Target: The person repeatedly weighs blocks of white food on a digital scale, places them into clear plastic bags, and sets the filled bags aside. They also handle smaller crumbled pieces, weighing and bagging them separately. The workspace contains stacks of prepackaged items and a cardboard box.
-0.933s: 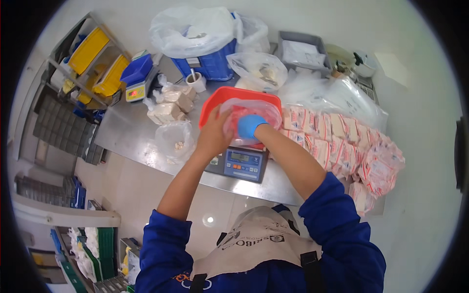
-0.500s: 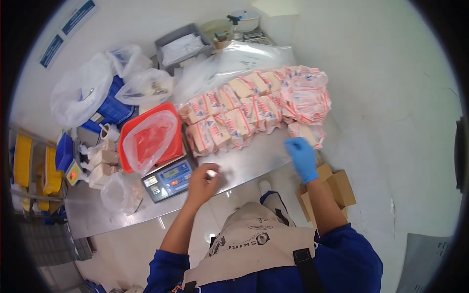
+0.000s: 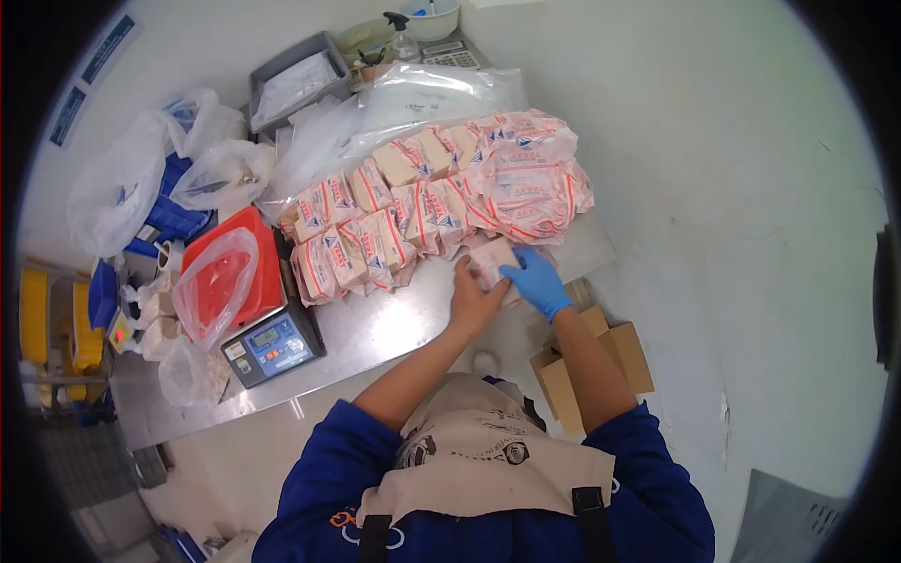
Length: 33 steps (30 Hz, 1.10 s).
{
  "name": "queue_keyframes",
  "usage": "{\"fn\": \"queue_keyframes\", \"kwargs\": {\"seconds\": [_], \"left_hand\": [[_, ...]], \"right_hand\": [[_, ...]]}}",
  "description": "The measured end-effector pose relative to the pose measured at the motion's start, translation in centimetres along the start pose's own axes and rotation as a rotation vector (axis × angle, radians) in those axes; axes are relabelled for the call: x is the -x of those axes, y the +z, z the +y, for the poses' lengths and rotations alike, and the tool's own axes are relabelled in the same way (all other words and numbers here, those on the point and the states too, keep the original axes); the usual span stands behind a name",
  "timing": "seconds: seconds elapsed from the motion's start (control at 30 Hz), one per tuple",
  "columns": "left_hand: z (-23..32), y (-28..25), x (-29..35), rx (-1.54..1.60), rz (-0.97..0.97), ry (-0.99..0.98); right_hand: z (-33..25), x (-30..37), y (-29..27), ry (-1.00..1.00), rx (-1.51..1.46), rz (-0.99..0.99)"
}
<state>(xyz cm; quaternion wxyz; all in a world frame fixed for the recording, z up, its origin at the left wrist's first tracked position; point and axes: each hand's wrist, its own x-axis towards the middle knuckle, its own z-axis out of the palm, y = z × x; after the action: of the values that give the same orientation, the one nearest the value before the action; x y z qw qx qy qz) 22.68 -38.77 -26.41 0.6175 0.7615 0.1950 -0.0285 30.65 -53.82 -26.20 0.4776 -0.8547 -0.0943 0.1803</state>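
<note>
At the table's right front edge, a beige block in clear wrap printed red and blue [image 3: 491, 257] is between my two hands. My bare left hand [image 3: 476, 298] grips its left side with curled fingers. On its right side, my right hand [image 3: 539, 282], in a blue glove, closes on the block with thumb and fingers. Just behind it lie rows of similar wrapped blocks [image 3: 371, 246], some standing side by side. A heap of printed clear wrappers [image 3: 528, 178] sits at the right end of the rows.
A digital scale [image 3: 272, 349] carries a red tray [image 3: 225, 267] lined with a clear bag. Large clear plastic sheets [image 3: 413, 103] and a grey bin [image 3: 298, 83] stand behind the blocks. An opened cardboard box [image 3: 601, 361] is below the table's right end.
My left hand has moved right, from near the scale to the wrapped block. My right hand has moved slightly onto it, and the view has shifted to the right.
</note>
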Motion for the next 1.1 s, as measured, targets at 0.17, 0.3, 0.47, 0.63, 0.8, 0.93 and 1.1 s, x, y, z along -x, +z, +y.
{"fn": "queue_keyframes", "kwargs": {"seconds": [0.17, 0.3, 0.47, 0.63, 0.8, 0.93, 1.1], "left_hand": [[-2.6, -7.7, 7.2, 0.176, 0.187, -0.060], [-5.3, -13.2, 11.5, 0.237, 0.364, -0.132], [-7.8, -16.8, 13.6, 0.402, 0.417, -0.182], [-12.2, -19.8, 13.3, 0.427, 0.393, -0.149], [-11.3, -23.1, 10.6, 0.204, 0.466, -0.072], [-11.7, -24.2, 9.8, 0.127, 0.485, 0.027], [-11.0, -25.2, 10.3, 0.124, 0.465, 0.038]], "right_hand": [[-7.0, 3.3, 8.1, -0.028, 0.058, -0.186], [-11.2, 5.5, 15.5, -0.198, 0.319, -0.254], [-15.1, 7.1, 18.0, -0.187, 0.427, -0.394], [-13.6, 6.5, 20.4, -0.214, 0.539, -0.325], [-15.2, 3.8, 20.7, -0.249, 0.389, -0.283], [-16.7, 2.7, 20.6, -0.274, 0.250, -0.294], [-15.7, 3.1, 20.8, -0.345, 0.239, -0.235]]}}
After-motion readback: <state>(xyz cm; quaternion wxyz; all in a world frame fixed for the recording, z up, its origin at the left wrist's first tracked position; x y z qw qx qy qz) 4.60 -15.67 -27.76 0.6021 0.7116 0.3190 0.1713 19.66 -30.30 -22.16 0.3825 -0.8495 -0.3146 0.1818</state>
